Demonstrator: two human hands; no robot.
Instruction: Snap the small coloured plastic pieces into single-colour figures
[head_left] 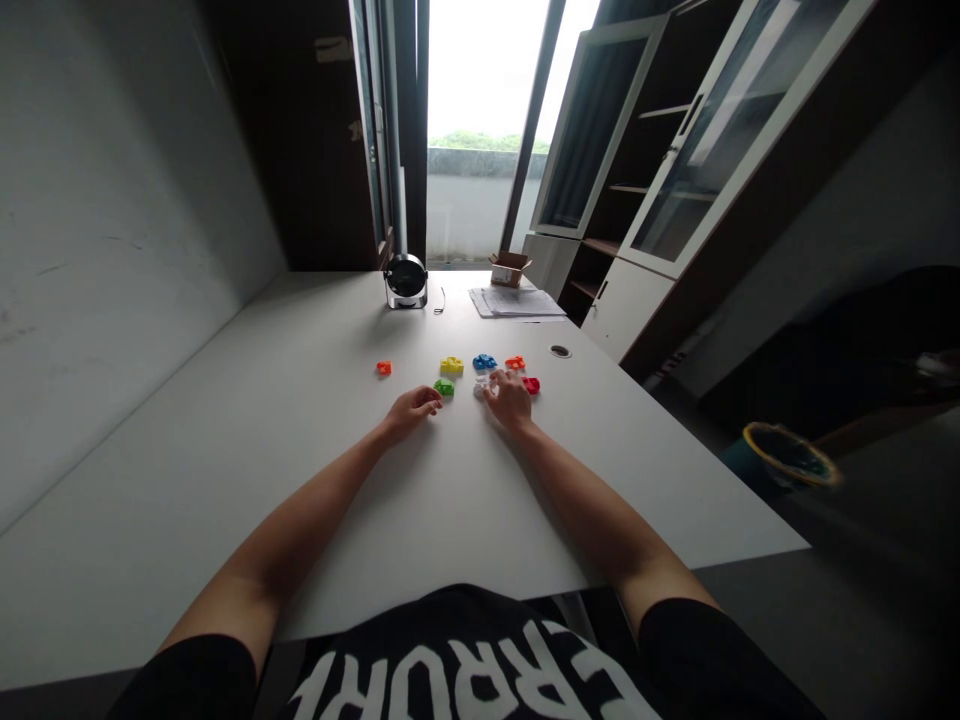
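Small chunky plastic pieces lie in two loose rows on the white table. My left hand [411, 408] rests loosely curled at the left edge of a green piece [444, 387], with no piece visible in its fingers. Over a white piece [480, 385] my right hand [510, 400] is bent, thumb and fingers closed around it; the hand partly hides it. A red piece [532, 385] lies just right of that hand. Behind are a yellow piece [451, 365], a blue piece [484, 362] and an orange-red piece [515, 362]. Another orange piece [384, 368] sits apart at the left.
Toward the table's [315, 340] far edge stand a round black device [406, 280] on a stand, paper sheets [517, 302] and an open cardboard box [509, 268]. A cable hole [560, 351] is at the right. A bin [791, 455] stands on the floor beyond.
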